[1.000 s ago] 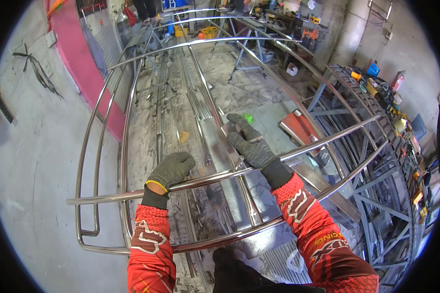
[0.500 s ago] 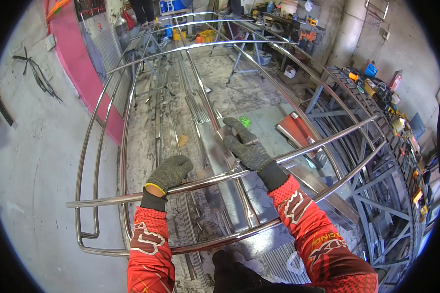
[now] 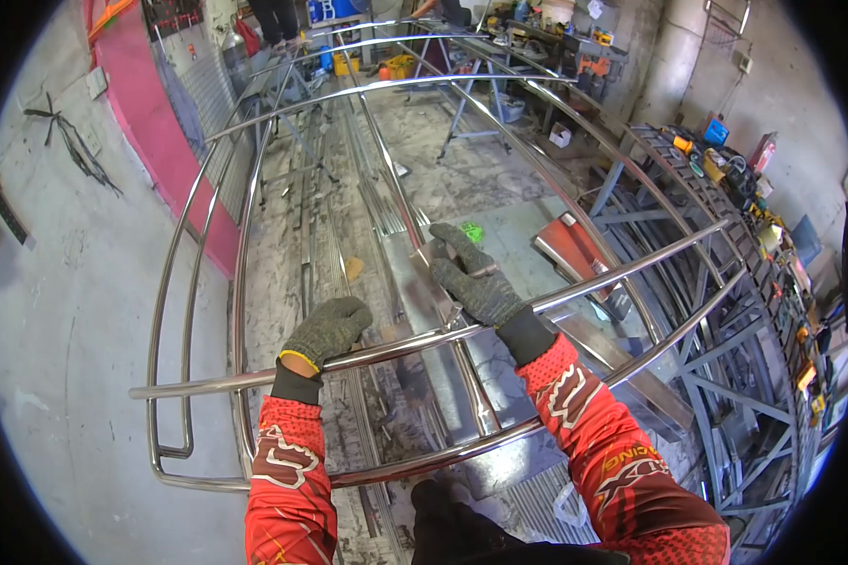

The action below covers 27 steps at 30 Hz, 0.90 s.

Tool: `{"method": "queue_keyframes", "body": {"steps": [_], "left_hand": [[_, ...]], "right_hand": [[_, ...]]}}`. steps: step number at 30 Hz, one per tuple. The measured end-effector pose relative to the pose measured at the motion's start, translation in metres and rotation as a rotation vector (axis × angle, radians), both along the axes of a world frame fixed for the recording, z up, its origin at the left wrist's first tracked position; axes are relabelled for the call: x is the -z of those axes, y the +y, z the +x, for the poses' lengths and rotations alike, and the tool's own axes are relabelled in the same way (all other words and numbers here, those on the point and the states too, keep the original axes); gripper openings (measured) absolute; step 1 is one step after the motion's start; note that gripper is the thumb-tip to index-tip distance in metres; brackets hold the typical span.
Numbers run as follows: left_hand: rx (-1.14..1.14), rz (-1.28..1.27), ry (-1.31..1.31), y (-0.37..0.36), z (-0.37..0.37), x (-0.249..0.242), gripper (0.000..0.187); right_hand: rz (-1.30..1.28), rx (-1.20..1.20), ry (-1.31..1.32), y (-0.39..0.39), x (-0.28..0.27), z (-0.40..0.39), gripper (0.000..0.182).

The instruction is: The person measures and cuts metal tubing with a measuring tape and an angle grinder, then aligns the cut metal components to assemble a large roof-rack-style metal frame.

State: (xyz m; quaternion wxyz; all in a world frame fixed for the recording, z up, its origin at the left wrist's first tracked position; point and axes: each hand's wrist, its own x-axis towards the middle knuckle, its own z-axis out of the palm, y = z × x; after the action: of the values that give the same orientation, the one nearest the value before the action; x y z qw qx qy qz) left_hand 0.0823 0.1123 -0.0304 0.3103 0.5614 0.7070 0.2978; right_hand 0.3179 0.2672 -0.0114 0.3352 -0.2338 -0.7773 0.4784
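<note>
My left hand (image 3: 328, 331), in a dark grey glove, is closed just above the front crossbar (image 3: 386, 352) of a shiny metal tube frame; what it may hold is hidden. To its right, my right hand (image 3: 479, 285), also gloved, is bent round a small piece whose shape I cannot make out, beyond the same bar. Beside its fingertips runs a long middle tube (image 3: 386, 169) of the frame. A lower curved tube (image 3: 443, 459) crosses nearer to my body. Both forearms reach over these front tubes.
Metal racks with tools (image 3: 716, 169) stand at the right. A red box (image 3: 575, 247) lies beneath the frame. Trestles (image 3: 471, 104) stand farther back. At the far end are a person's dark-clothed legs (image 3: 275, 19) and another person's arm (image 3: 425, 8).
A person's arm now shows more clearly at the far end of the frame. My two hands have barely moved.
</note>
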Motion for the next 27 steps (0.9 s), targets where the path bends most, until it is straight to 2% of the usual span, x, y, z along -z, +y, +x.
{"method": "queue_keyframes", "body": {"steps": [1,3,7,9,16,18,19,21,27], "left_hand": [[0.0,-0.001,0.0,-0.001,-0.002,0.002,0.033],[0.155,0.052,0.196,-0.002,-0.005,0.005,0.027],[0.116,-0.037,0.184,-0.001,-0.004,0.003,0.025],[0.162,0.159,0.144,-0.001,-0.006,0.008,0.033],[0.18,0.251,0.181,-0.001,-0.007,0.014,0.033],[-0.03,0.01,-0.012,0.001,0.0,0.006,0.034],[-0.03,0.011,-0.01,0.0,0.001,0.002,0.034],[-0.063,-0.072,-0.009,-0.001,0.003,-0.003,0.037],[-0.055,-0.082,-0.002,0.0,0.003,-0.003,0.038]], "right_hand": [[-0.052,-0.011,-0.006,0.0,0.0,0.0,0.058],[-0.073,-0.004,-0.021,0.0,-0.001,0.0,0.058],[-0.083,-0.002,-0.027,-0.002,-0.003,0.0,0.058],[-0.08,0.0,-0.037,-0.002,-0.004,0.0,0.058],[-0.078,0.006,-0.058,-0.005,-0.01,0.0,0.06],[-0.027,0.037,-0.049,-0.004,-0.004,-0.002,0.053],[0.023,0.068,-0.042,-0.003,-0.002,-0.003,0.047],[0.013,0.063,-0.041,-0.003,0.0,-0.002,0.047],[-0.04,0.041,0.0,-0.004,-0.001,-0.004,0.048]]}}
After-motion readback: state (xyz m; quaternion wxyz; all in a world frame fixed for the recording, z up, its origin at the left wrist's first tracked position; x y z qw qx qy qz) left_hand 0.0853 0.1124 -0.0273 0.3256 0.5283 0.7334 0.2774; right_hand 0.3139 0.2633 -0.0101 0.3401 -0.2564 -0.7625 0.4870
